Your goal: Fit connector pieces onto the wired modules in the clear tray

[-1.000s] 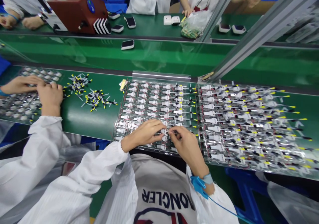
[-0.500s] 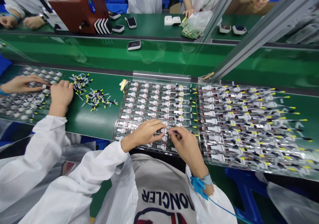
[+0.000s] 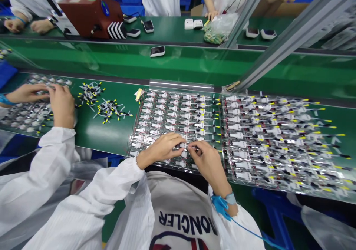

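In the middle of the bench lies a clear plastic tray (image 3: 171, 107) with rows of small white parts and thin wires. Over its lower rows, my left hand (image 3: 166, 147) pinches a small white part (image 3: 183, 145) between thumb and fingers. Facing it from the right, my right hand (image 3: 204, 155) has its fingertips closed at the same part's right end; whatever sits between them is too small to make out. A blue wrist strap (image 3: 221, 206) with a cord is on my right wrist. Black-and-yellow tipped pieces line the tray's right column.
To the right stands a second filled tray (image 3: 267, 142). Two piles of yellow-tipped pieces (image 3: 109, 109) lie left on the green bench. A co-worker's hands (image 3: 61, 103) work over another tray. Behind runs a green conveyor carrying a white device (image 3: 157, 51); a metal post (image 3: 258, 68) slants at the right.
The white device on the conveyor has moved right. The co-worker's right hand has shifted left to meet the other hand. My own hands stay almost in place at the white part.
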The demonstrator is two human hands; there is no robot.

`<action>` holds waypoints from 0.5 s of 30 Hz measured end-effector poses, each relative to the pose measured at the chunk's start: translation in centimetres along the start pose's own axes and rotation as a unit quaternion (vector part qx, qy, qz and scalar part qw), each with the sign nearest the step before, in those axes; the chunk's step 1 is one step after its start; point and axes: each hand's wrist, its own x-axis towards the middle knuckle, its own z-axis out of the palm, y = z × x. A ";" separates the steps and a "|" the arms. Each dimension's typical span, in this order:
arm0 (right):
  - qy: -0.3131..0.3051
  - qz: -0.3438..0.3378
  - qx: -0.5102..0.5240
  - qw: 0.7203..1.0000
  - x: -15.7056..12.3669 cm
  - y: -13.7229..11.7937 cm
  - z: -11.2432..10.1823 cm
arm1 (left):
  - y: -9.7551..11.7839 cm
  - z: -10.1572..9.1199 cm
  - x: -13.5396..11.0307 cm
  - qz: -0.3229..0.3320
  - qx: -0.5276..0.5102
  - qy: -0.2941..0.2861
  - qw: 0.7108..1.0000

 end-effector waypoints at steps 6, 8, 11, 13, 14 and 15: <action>0.007 0.005 -0.003 1.000 0.0 0.1 0.2 | -0.2 0.1 0.0 0.011 -0.010 0.004 1.000; 0.008 0.010 -0.006 1.000 0.0 0.1 0.3 | -0.2 0.1 0.0 0.015 -0.012 0.006 1.000; 0.005 0.009 -0.008 1.000 0.0 0.2 0.4 | -0.3 0.2 -0.1 0.021 -0.008 0.007 1.000; 0.003 0.005 -0.011 1.000 0.1 0.2 0.4 | -0.4 0.2 -0.1 0.023 -0.003 0.005 1.000; 0.002 0.004 -0.012 1.000 0.1 0.3 0.4 | -0.4 0.2 -0.1 0.025 -0.002 0.004 1.000; 0.001 0.002 -0.014 1.000 0.1 0.3 0.4 | -0.4 0.2 -0.1 0.026 0.000 0.003 1.000</action>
